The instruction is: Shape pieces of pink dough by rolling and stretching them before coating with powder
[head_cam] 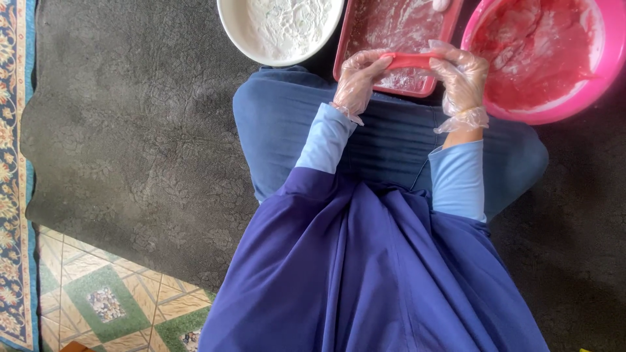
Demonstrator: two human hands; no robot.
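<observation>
Your left hand (357, 79) and right hand (462, 79) both wear thin clear plastic gloves. Between them they hold one red strip of dough (411, 61), stretched level from hand to hand. Left fingers are curled closed on the strip's 9 o'clock end; right fingers are pinched on its 3 o'clock end. The strip sits at 12 o'clock from your lap, directly above the near edge of the red rectangular tray (345, 45).

The tray's floor is dusted with white flour. A small pale lump lies at its far rim, cut off by the frame edge — its kind cannot be told.

At 10 o'clock from the left hand stands a white round bowl (228, 29) holding white flour. At 2 o'clock from the right hand stands a pink round basin (603, 72) — its inside is smeared with red dough and white flour. The right wrist lies just beside the basin's near wall.

Your light blue sleeves (456, 179) run back toward 6 o'clock over a dark blue garment (365, 274) covering your knees. All vessels rest on a dark grey carpet (130, 130). A patterned rug edge (13, 163) runs along 9 o'clock, and patterned floor tiles (104, 300) show at 7 o'clock.
</observation>
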